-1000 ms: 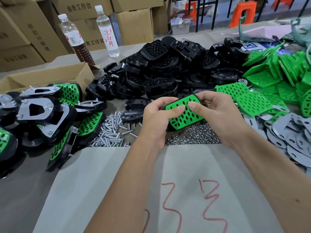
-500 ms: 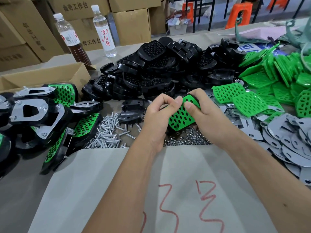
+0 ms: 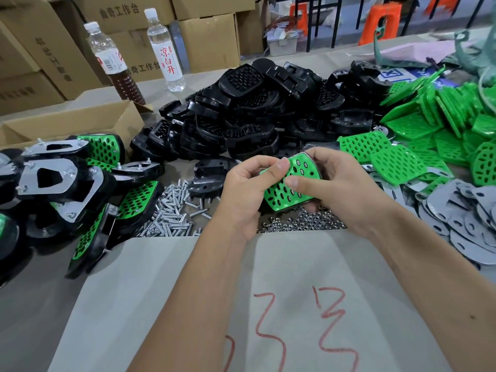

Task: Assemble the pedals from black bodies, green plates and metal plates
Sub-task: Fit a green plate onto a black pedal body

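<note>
Because the green plate point(image 3: 288, 186) has to sit square on its black body before any screw goes in, both hands hold the pair up over the worktop point(image 3: 35, 304), tilted towards the face, where the fit can be checked. The left hand point(image 3: 245, 196) pinches the plate's upper left edge between thumb and curled fingers; the right hand point(image 3: 341, 190) curls round the right side, thumb flat across the holed face, pressing it down. Only a dark sliver of the body shows along the plate's right rim, so I cannot tell how fully it is seated.

The supplies lie in an arc within reach, which I take to be deliberate: screws point(image 3: 171, 210) and nuts point(image 3: 303, 222) just below the hands, the heap of black bodies point(image 3: 241, 114) behind, loose green plates point(image 3: 440, 122) to the right, grey metal plates point(image 3: 467, 210) nearer on the right. Finished pedals point(image 3: 61, 181) pile up on the left, apart from the raw parts. A cardboard sheet point(image 3: 188, 304) covers the near worktop.
</note>
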Available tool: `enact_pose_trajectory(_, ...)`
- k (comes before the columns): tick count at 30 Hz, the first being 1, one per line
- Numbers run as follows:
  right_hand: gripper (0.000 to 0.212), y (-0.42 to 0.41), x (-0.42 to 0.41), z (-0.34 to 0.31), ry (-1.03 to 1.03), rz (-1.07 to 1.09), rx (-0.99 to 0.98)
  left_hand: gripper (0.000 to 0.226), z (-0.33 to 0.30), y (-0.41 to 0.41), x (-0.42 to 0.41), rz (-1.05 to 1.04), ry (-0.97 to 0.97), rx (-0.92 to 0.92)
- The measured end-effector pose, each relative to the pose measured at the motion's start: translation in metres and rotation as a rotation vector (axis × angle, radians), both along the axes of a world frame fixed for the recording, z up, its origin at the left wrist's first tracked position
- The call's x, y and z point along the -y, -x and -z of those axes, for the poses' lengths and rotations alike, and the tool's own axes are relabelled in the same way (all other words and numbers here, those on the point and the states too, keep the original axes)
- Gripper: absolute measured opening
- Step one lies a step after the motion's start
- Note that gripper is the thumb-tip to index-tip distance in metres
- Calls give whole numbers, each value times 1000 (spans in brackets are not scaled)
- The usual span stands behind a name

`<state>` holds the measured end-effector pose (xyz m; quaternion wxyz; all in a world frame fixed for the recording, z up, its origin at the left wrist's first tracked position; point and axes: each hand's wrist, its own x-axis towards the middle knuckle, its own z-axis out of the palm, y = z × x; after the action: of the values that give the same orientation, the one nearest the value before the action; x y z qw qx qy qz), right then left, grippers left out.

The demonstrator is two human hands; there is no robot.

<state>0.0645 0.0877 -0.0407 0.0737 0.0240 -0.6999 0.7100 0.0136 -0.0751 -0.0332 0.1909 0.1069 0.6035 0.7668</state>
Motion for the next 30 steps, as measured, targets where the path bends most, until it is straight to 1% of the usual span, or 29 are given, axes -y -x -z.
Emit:
enact_pose_trajectory(2, 24, -2, 1, -2, 23, -39, -12, 27, -1, 0, 2, 40, -24, 55)
enact_pose_trajectory(6, 26, -3, 1, -3, 43, -70, -48, 25, -1, 4, 8, 117, -67, 88)
enact_pose_trajectory(9, 21, -3, 1, -4, 33, -77, -97, 32, 0, 7, 11, 186, -88, 96)
enact_pose_trajectory(11, 19, -4, 0, -4, 16, -75, -110, 24, 0, 7, 12, 184, -73, 79)
enact_pose_trajectory(14, 23, -4, -3, -3, 17, -20, -90, 10, -1, 4, 8, 137, -27, 41)
enact_pose_trajectory(18, 19, -2, 0, 0, 14, 80, -81, 17, 1, 5, 6, 63, 47, -77)
enact_pose_trajectory(20, 20, -2, 0, -1, 6, 69, -60, 18, 2, 7, 8, 62, 61, -132)
enact_pose_trajectory(22, 25, -4, -2, -4, 71, -21, -9, 14, -1, 8, 11, 50, 77, -179)
enact_pose_trajectory(24, 38, -6, -3, -8, 169, -123, 22, 13, -2, 9, 13, 58, 78, -174)
enact_pose_trajectory(26, 46, -7, 2, -11, 253, -177, 10, 15, -1, 10, 13, 74, 62, -163)
enact_pose_trajectory(28, 52, -7, 7, -12, 332, -169, 10, 24, -1, 9, 11, 85, 23, -127)
enact_pose_trajectory(30, 55, -7, 11, -13, 422, -111, 35, 38, -2, 7, 9, 93, -9, -69)
